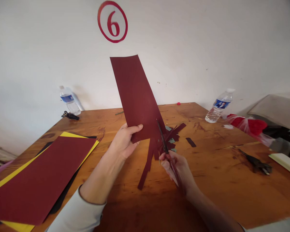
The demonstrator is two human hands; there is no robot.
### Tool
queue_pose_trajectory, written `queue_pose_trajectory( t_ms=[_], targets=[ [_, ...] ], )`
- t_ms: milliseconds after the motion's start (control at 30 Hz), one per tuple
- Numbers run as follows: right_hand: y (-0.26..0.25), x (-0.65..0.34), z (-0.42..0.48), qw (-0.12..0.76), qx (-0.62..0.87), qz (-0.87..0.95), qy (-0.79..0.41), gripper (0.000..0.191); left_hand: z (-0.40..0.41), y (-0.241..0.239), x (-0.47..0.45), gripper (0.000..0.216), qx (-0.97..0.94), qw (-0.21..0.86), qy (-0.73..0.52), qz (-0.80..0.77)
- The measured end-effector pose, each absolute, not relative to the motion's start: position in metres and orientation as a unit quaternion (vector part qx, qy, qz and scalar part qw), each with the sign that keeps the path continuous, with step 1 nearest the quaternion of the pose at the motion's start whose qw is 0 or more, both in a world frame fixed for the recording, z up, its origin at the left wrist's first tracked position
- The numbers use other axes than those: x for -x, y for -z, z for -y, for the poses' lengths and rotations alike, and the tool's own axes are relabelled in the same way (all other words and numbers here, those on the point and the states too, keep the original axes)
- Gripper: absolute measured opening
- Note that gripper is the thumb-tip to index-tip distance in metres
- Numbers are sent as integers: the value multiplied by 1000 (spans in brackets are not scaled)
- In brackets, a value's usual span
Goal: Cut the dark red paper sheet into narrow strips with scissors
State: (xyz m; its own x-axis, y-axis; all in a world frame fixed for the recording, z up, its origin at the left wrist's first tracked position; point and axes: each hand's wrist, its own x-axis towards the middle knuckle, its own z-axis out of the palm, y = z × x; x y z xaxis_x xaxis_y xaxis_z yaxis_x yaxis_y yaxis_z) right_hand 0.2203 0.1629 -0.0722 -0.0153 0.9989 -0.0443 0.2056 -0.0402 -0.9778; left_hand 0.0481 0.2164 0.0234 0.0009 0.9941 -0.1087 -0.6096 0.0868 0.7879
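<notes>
My left hand (125,138) pinches the lower left part of a dark red sheet of paper (140,96), thumb on its face, and holds it up above the table. In my right hand (176,166) is a pair of scissors (164,141), pointing up and away from me. The blades lie at the sheet's lower right edge; whether they are apart I cannot tell. Behind and below the sheet, dark red strips and small grey-green scraps (172,140) lie in a loose pile. One long strip (145,174) reaches toward me, and a short dark piece (190,142) lies to the right.
Red, yellow and black sheets (50,174) are stacked at the left of the wooden table (219,187). Water bottles stand at the back left (70,101) and back right (219,106). A black cord (70,115), a black plug (257,162) and a red wrapped bundle (250,125) lie near the edges.
</notes>
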Motion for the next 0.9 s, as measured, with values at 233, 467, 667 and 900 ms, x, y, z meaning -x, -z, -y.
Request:
queue_pose_trajectory(
  t_ms=[233,467,667,900],
  targets=[
    [78,-221,-164,438,545,534,-474,20,-216,-25,-48,39,-269,652,-613,-356],
    [85,-221,-167,450,502,567,-473,29,-216,-22,-48,31,-295,638,-618,-352],
    [85,-220,-166,454,468,580,-488,41,-215,-19,-51,18,-299,638,-598,-382],
    [81,-219,-166,442,479,560,-511,44,-219,-17,-52,18,-283,649,-582,-399]
  ],
)
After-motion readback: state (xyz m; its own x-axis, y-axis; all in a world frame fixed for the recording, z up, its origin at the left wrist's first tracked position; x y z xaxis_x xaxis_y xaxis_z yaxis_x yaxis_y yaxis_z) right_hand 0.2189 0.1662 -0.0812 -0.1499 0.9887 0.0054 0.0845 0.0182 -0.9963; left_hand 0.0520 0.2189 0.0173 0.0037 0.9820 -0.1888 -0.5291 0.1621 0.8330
